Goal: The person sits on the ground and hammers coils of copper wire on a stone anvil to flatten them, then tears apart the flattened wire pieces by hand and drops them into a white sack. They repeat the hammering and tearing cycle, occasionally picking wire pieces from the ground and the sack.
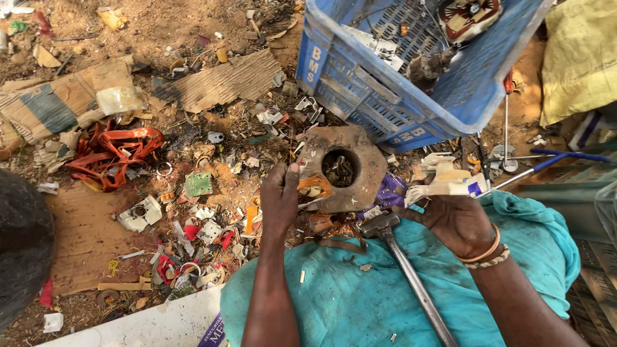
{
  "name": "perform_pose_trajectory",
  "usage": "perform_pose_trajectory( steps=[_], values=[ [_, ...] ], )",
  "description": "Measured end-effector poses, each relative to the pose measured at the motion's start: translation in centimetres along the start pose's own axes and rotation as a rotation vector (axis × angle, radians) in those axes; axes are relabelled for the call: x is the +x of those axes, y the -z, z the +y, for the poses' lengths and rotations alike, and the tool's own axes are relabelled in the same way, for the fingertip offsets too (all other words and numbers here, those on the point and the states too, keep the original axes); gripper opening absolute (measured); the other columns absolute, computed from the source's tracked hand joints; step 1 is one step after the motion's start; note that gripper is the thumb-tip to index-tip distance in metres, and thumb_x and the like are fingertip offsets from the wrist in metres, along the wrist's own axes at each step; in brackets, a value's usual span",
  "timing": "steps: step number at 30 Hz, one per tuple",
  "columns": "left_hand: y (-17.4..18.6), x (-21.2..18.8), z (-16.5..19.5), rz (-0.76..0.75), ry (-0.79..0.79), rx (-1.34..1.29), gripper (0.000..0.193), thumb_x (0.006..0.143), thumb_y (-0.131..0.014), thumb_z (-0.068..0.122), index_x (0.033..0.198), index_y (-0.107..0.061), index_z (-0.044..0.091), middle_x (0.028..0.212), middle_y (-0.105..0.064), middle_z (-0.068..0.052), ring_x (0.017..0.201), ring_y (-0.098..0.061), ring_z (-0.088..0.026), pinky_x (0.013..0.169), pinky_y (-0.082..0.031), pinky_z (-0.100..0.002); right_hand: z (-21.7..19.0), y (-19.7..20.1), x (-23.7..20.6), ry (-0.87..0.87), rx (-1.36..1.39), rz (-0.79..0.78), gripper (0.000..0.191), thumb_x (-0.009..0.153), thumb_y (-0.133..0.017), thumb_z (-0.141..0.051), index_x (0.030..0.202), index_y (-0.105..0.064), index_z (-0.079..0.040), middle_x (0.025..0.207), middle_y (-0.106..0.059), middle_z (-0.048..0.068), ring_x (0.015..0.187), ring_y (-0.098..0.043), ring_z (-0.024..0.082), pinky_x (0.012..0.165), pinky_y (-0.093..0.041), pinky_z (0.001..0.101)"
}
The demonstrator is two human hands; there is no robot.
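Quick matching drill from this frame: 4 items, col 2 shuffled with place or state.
Items:
1. hammer
2. blue plastic crate
3. rusty hexagonal metal block
4. red-orange strap tangle

Places:
A. tilted, beyond the block
B. lying on the teal cloth, between the left hand and the right hand
C. on the dirt, far left of the left hand
D. in front of the hands, round hole in its middle

Pairs: 1-B, 2-A, 3-D, 4-C

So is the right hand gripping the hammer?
No. The hammer lies on the teal cloth; the right hand holds a white plastic piece.
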State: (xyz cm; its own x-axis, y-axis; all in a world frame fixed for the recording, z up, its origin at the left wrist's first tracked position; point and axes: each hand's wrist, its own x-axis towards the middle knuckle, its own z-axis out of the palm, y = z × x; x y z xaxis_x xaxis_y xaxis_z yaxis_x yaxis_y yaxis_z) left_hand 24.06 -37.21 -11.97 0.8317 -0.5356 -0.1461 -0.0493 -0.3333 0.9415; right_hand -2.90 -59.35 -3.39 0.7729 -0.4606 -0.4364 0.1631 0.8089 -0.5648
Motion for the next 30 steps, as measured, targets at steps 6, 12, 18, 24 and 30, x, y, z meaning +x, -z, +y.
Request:
perform_pose_trajectory(
  steps=[6,12,18,24,30],
  values=[
    [0.9,-1.3,2.3,-0.101,-0.134,-0.104,0.032,0.091,-0.075,0.033,0.099,-0.067,0.003,0.093,-0.069,-0.008,0.086,-0.064,-0.019,0.076,-0.054,-0.036,-4.1,0.1,-5.6,-0.379,-1.482,0.022,0.045,0.092,-0.073,-0.026,0.133,-0.066,-0.010,0.076,-0.075,0.015,0.058,-0.073,0.020,0.058,-0.060,0.0376],
    [1.4,-2.4,4.0,-0.249,-0.155,0.004,0.062,0.081,-0.083,0.011,0.136,-0.054,0.007,0.124,-0.064,-0.015,0.114,-0.062,-0.027,0.098,-0.051,-0.042,-19.8,-2.2,-8.4,0.343,-1.180,0.339,0.043,0.094,-0.066,-0.029,0.128,-0.058,-0.004,0.114,-0.069,0.012,0.094,-0.072,0.020,0.070,-0.061,0.0358],
    [2.8,-2.8,3.5,-0.191,-0.082,0.070,0.073,0.081,-0.073,0.002,0.148,-0.047,0.014,0.132,-0.067,-0.016,0.117,-0.068,-0.029,0.098,-0.054,-0.042,-17.2,-1.9,-8.5,0.120,-1.373,0.377,0.043,0.093,-0.065,-0.028,0.125,-0.069,-0.001,0.125,-0.072,0.016,0.103,-0.076,0.030,0.090,-0.061,0.0403],
    [3.9,-3.0,3.3,-0.054,0.060,0.305,0.038,0.089,-0.075,0.014,0.126,-0.067,0.010,0.107,-0.076,-0.017,0.092,-0.074,-0.029,0.081,-0.057,-0.044,0.0,-1.9,-3.5,0.099,-1.446,0.125,0.033,0.088,-0.074,-0.023,0.118,-0.076,-0.009,0.104,-0.082,0.007,0.096,-0.075,0.015,0.084,-0.061,0.0322],
    [5.7,-2.2,2.0,0.167,0.194,0.082,0.024,0.100,-0.064,0.026,0.117,-0.071,0.011,0.093,-0.078,-0.008,0.074,-0.074,-0.017,0.065,-0.060,-0.035,8.4,-7.3,0.3,0.338,-1.416,0.090,0.031,0.088,-0.077,-0.018,0.115,-0.073,-0.002,0.105,-0.077,0.009,0.088,-0.076,0.017,0.069,-0.064,0.0319]
  ],
)
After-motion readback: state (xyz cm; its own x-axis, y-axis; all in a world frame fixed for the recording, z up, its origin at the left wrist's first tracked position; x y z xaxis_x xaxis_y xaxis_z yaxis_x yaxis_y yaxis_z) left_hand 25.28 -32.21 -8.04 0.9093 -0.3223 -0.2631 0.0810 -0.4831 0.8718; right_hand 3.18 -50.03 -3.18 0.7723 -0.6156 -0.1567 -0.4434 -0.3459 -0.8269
